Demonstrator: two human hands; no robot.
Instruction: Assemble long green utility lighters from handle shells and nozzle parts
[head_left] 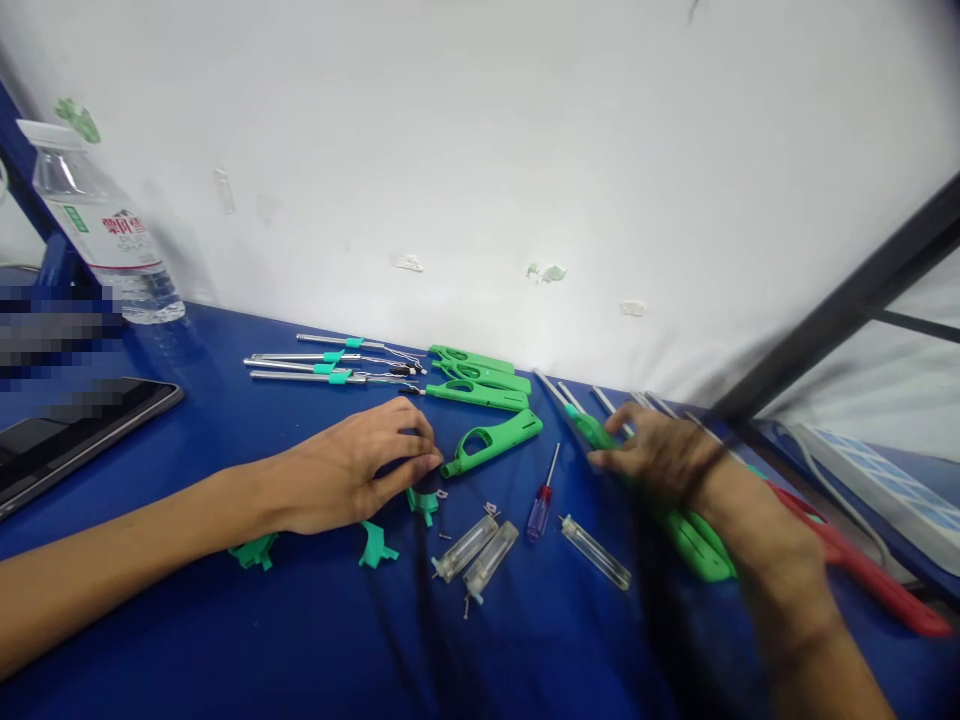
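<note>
Near the middle of the blue table, my left hand (382,460) has its fingers curled and its thumb against the forefinger, beside the narrow end of a green lighter handle shell (499,443). What they pinch, if anything, is hidden. My right hand (667,450), smeared by motion, closes its thumb and fingers round a green stick lighter (592,430) among several lighters at the right. Teal plastic pieces (377,546) lie below my left hand. Between the hands are a screwdriver (540,510) with a purple-red handle and clear fuel tanks (491,560), (596,552).
Metal lighter rods (300,376) with wires and more green shells (476,395) lie along the white wall. A water bottle (112,230) and a phone (82,430) are at the left. A red lighter (885,585) and a power strip (892,490) are at the right.
</note>
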